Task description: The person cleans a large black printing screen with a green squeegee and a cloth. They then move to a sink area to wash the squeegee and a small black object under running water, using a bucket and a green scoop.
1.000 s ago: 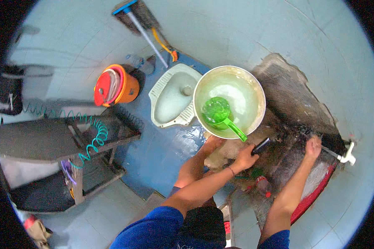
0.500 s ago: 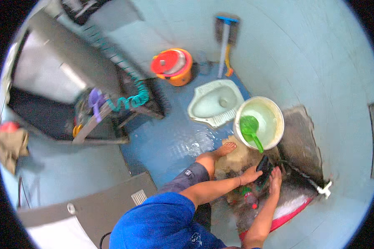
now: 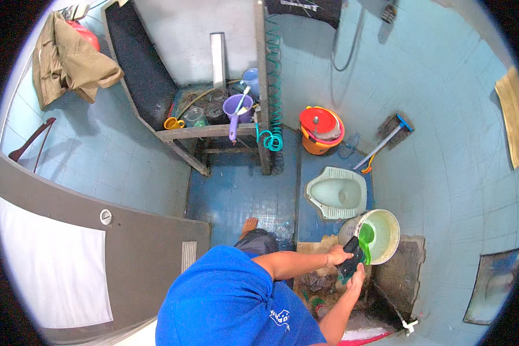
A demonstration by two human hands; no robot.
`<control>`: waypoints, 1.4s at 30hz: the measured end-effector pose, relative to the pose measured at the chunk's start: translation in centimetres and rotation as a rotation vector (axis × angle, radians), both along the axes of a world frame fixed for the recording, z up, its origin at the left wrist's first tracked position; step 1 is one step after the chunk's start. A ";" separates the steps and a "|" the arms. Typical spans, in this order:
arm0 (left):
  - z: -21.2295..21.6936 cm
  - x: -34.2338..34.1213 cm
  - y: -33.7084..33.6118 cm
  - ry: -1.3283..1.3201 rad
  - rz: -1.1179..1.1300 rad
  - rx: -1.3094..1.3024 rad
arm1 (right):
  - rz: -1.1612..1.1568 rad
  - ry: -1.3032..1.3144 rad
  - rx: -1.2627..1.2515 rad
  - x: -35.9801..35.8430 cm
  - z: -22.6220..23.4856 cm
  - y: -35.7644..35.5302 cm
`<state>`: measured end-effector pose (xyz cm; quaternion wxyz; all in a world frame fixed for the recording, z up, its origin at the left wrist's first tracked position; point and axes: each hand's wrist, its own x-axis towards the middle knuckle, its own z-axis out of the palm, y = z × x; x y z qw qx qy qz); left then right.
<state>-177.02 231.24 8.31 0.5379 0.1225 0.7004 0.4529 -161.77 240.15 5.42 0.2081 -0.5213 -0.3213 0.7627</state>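
Observation:
A dark, limp-looking black item with a bit of green at its lower end is held in front of the white bucket; its exact kind is unclear. My left hand grips its left side, fingers closed. At the lower end, my right hand is closed on the item's edge. The bucket stands just beyond, and a green dipper rests in it with its handle over the rim toward my hands. Below my arms, a small green-and-red object on the floor is partly hidden.
A white tap juts out at the lower right. Beyond the bucket lie a squat toilet, a brush and an orange bucket. A wooden rack holds a purple dipper. A grey door is at left.
My view has swung round, bringing the rack and door more fully into sight. The black item is now closer to the bucket. My right hand, earlier flat beside it, now grips its lower end.

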 end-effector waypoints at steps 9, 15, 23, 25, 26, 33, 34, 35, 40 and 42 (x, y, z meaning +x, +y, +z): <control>-1.8 -15.7 -4.1 -0.041 0.220 0.170 | 0.234 -0.453 0.355 -18.7 7.0 -4.5; 3.4 -25.0 -7.4 -0.195 0.087 0.274 | 0.109 -0.164 0.300 -26.1 10.2 -7.9; 9.6 -33.7 -11.9 -0.208 0.139 0.324 | 0.124 -0.172 0.425 -32.3 12.6 -11.2; 11.5 -33.8 -12.2 -0.185 0.110 0.354 | 0.168 -0.324 0.419 -32.8 13.1 -10.0; 12.1 -33.8 -12.5 -0.173 0.095 0.367 | 0.192 -0.400 0.359 -32.9 13.3 -9.1; 10.4 -35.8 -12.1 -0.173 0.124 0.352 | 0.206 -0.040 0.311 -33.3 15.1 -12.2; 10.0 -35.2 -11.3 -0.165 0.106 0.355 | 0.149 -0.009 0.296 -33.2 13.8 -10.1; 10.3 -34.7 -11.2 -0.137 0.038 0.368 | 0.119 -0.095 0.295 -33.2 13.6 -9.3; 10.5 -36.8 -10.9 -0.186 0.146 0.390 | 0.036 -0.153 0.256 -36.2 15.9 -13.9; 10.3 -36.4 -10.5 -0.180 0.118 0.385 | -0.087 -0.198 0.294 -35.6 15.1 -13.4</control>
